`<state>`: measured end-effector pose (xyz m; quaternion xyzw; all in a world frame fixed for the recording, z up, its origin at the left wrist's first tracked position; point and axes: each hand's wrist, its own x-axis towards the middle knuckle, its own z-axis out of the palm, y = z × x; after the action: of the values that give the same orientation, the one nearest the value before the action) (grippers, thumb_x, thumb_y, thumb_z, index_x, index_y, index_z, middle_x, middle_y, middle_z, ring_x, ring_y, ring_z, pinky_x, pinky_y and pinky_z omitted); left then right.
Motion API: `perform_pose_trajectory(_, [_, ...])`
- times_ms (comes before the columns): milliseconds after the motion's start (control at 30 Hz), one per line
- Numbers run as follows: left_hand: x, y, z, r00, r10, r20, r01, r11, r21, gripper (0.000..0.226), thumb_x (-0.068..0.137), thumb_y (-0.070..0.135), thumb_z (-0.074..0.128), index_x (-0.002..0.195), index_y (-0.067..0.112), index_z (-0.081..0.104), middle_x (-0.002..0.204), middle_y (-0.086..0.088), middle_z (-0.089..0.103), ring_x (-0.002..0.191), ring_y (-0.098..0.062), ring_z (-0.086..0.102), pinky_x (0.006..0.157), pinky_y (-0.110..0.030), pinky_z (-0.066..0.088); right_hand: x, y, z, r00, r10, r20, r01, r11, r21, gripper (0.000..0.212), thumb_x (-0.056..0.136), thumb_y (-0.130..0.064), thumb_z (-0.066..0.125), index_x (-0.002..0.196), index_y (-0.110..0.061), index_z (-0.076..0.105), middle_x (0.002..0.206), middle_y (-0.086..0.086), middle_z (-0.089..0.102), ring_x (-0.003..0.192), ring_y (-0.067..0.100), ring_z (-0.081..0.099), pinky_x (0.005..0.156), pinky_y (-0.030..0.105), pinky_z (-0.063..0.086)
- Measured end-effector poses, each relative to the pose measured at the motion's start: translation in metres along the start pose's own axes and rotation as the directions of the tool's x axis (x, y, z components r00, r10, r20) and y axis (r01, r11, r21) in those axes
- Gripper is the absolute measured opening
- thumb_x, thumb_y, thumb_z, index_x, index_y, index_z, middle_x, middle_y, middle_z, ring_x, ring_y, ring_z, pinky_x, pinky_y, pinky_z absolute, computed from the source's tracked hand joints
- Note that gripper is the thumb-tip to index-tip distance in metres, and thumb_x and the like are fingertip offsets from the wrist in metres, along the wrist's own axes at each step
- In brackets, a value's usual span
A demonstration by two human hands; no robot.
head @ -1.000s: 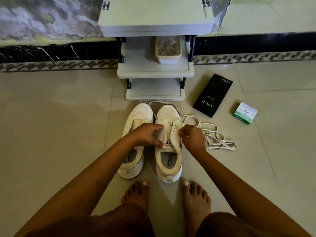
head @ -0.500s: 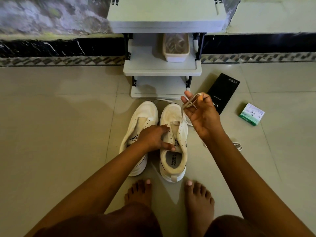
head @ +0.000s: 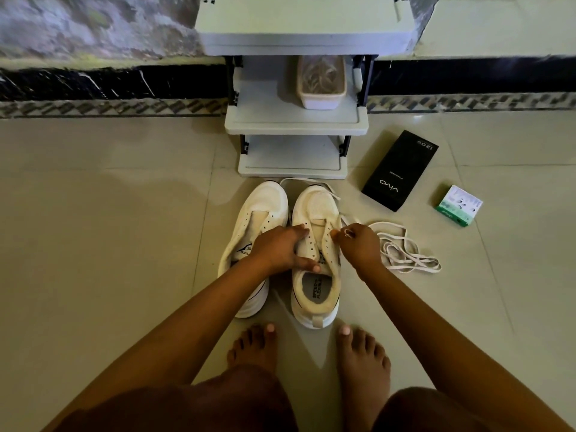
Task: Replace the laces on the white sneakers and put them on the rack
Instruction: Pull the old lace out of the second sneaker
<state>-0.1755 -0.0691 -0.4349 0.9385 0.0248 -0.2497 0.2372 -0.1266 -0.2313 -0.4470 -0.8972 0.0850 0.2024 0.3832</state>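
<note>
Left hand is flat on the right sneaker, pinning its eyelet flap. Right hand pinches the lace tip by an eyelet; slack trails toward 3 o'clock. I'd keep it flat and untwisted. At 12 o'clock, the rack holds a tub of coiled laces, I think.

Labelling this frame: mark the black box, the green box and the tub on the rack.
black box (head: 400, 170), head view, middle of its top face
green box (head: 458, 206), head view, top face
tub (head: 321, 102), head view, front wall
</note>
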Motion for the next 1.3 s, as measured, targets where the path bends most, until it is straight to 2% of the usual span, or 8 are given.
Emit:
perform_pose_trajectory(267, [0.001,0.000,0.002,1.000,0.004,0.008,-0.004,1.000,-0.003,0.094,0.068,0.064,0.069,0.145,0.024,0.033,0.147,-0.003,0.040,0.132,-0.024,0.040,0.105,-0.036,0.036,0.007,-0.004,-0.012,0.936,-0.350,-0.027,0.335,0.914,-0.230,0.027,0.094,-0.023,0.054,0.107,-0.002,0.064,0.110,0.015,0.056,0.095,0.026,0.054,0.071,0.023,0.033])
perform_pose_trajectory(467, [0.002,0.000,0.004,1.000,0.012,0.009,-0.012,0.999,-0.031,0.094,0.068,0.062,0.070,0.145,0.023,0.033,0.150,-0.002,0.036,0.135,-0.024,0.036,0.107,-0.036,0.034,-0.013,-0.036,-0.064,0.842,-0.539,-0.020,0.518,0.796,0.313,0.020,0.098,-0.024,0.046,0.113,-0.017,0.057,0.127,0.005,0.052,0.110,0.004,0.052,0.086,0.016,0.045])
perform_pose_trajectory(600, [0.001,0.000,0.003,1.000,0.019,0.012,-0.019,1.000,-0.012,0.093,0.069,0.062,0.070,0.145,0.023,0.031,0.150,-0.002,0.035,0.135,-0.024,0.036,0.107,-0.035,0.032,-0.020,-0.058,-0.072,0.863,-0.500,0.072,0.318,0.650,0.690,0.028,0.102,-0.018,0.032,0.085,-0.020,0.054,0.089,-0.001,0.069,0.084,0.014,0.065,0.075,0.022,0.051])
perform_pose_trajectory(700, [0.001,-0.001,0.003,1.000,0.014,0.013,-0.014,1.000,-0.018,0.093,0.069,0.062,0.070,0.145,0.024,0.031,0.151,-0.002,0.035,0.135,-0.024,0.036,0.108,-0.036,0.033,-0.014,-0.058,-0.058,0.952,-0.264,0.154,0.056,0.647,0.761,0.024,0.101,-0.017,0.035,0.083,-0.014,0.051,0.070,0.002,0.061,0.067,0.016,0.058,0.072,0.029,0.050])
perform_pose_trajectory(833, [0.001,-0.001,0.004,1.000,0.009,0.017,-0.009,1.000,-0.023,0.094,0.069,0.062,0.070,0.146,0.025,0.030,0.150,-0.002,0.035,0.135,-0.024,0.035,0.106,-0.036,0.033,0.002,-0.034,-0.035,0.989,0.008,0.148,-0.083,0.857,0.508,0.015,0.098,-0.020,0.044,0.100,-0.010,0.055,0.079,0.004,0.056,0.068,0.015,0.050,0.063,0.026,0.044])
perform_pose_trajectory(967, [0.001,-0.001,0.004,1.000,0.016,0.008,-0.015,1.000,-0.027,0.094,0.069,0.062,0.070,0.146,0.024,0.030,0.151,-0.002,0.034,0.135,-0.024,0.035,0.106,-0.035,0.032,0.007,-0.013,-0.014,1.000,0.003,0.019,-0.006,0.987,0.160,0.029,0.096,-0.022,0.049,0.118,-0.004,0.054,0.105,0.012,0.059,0.091,0.024,0.055,0.076,0.031,0.043])
perform_pose_trajectory(1100, [0.001,0.000,0.004,1.000,0.022,0.004,-0.021,0.999,-0.034,0.094,0.070,0.060,0.071,0.146,0.022,0.031,0.151,-0.003,0.034,0.135,-0.024,0.035,0.107,-0.035,0.033,0.009,-0.002,0.000,0.994,-0.107,0.011,0.107,0.978,-0.176,0.030,0.095,-0.022,0.049,0.113,0.001,0.057,0.109,0.020,0.062,0.100,0.034,0.059,0.078,0.032,0.043])
perform_pose_trajectory(1300, [0.001,-0.001,0.004,1.000,0.016,0.015,-0.016,1.000,-0.020,0.095,0.069,0.062,0.069,0.146,0.023,0.029,0.151,-0.003,0.033,0.136,-0.024,0.034,0.108,-0.037,0.032,0.013,0.003,-0.001,0.980,-0.187,-0.062,0.160,0.940,-0.301,0.027,0.095,-0.027,0.052,0.101,-0.004,0.064,0.097,0.017,0.067,0.090,0.032,0.063,0.072,0.030,0.043])
